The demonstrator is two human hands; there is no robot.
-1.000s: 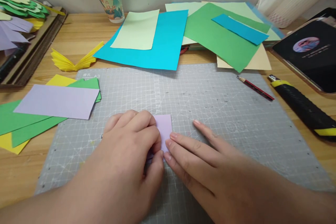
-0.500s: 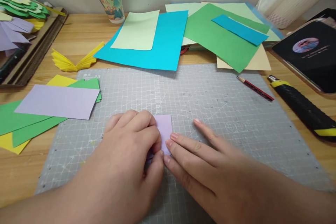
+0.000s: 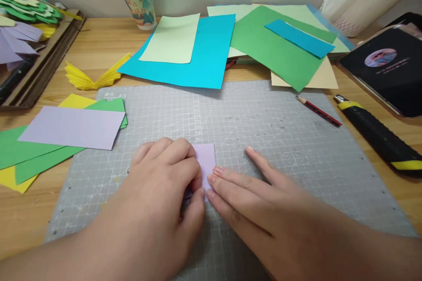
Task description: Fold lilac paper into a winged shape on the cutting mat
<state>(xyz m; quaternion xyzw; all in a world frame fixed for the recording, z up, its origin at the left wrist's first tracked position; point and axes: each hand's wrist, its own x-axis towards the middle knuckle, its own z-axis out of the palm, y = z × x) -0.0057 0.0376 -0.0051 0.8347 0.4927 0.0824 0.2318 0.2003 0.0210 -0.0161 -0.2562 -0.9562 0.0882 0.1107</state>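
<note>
Left hand (image 3: 161,184) curled over purple paper (image 3: 206,160), grip unclear; right hand (image 3: 260,210) spread wide, touching paper's edge

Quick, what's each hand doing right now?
Left hand: curled over the small purple paper; its grip is partly hidden, can't tell.
Right hand: open, fingertips at the paper's right edge.

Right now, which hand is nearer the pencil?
Right. The right hand is to the left of and nearer the camera than the pencil, not touching it. The left hand is farther left, over the small purple paper.
</note>
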